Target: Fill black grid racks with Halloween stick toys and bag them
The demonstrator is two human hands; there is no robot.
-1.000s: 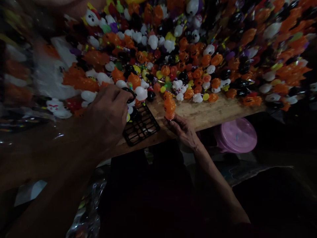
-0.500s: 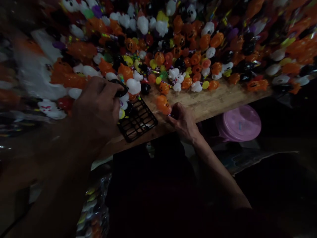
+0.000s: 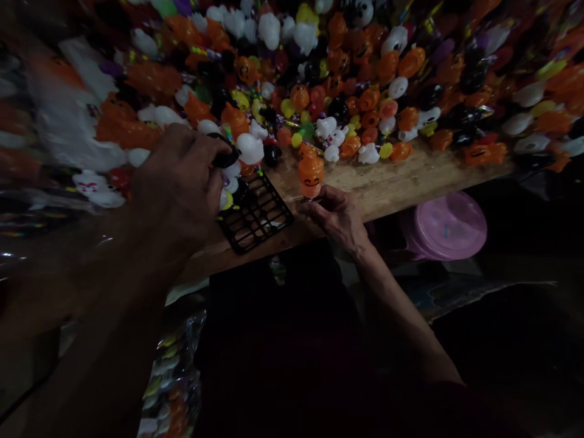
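Note:
My right hand [image 3: 341,218] pinches the lower end of an orange pumpkin-faced toy [image 3: 311,176], which stands upright with its smiling face toward me. My left hand [image 3: 180,173] is closed, thumb and forefinger round a dark, glossy toy piece [image 3: 225,153] at the left side of a black grid tray [image 3: 262,228]. White, black and yellow toy pieces [image 3: 232,182] sit at that end of the tray, partly hidden by the fingers. Several of the tray's cells show bare.
A heap of orange, white, black and yellow toy figures [image 3: 369,97] covers the wooden table [image 3: 378,188]. A clear plastic bag [image 3: 77,128] lies at the left. Below the table's edge are a pink plastic container [image 3: 451,225] and bagged toys [image 3: 171,383].
The pumpkin-faced toy has turned from tilted to upright in my right hand and risen slightly. My left hand has barely moved, still at the tray's left side.

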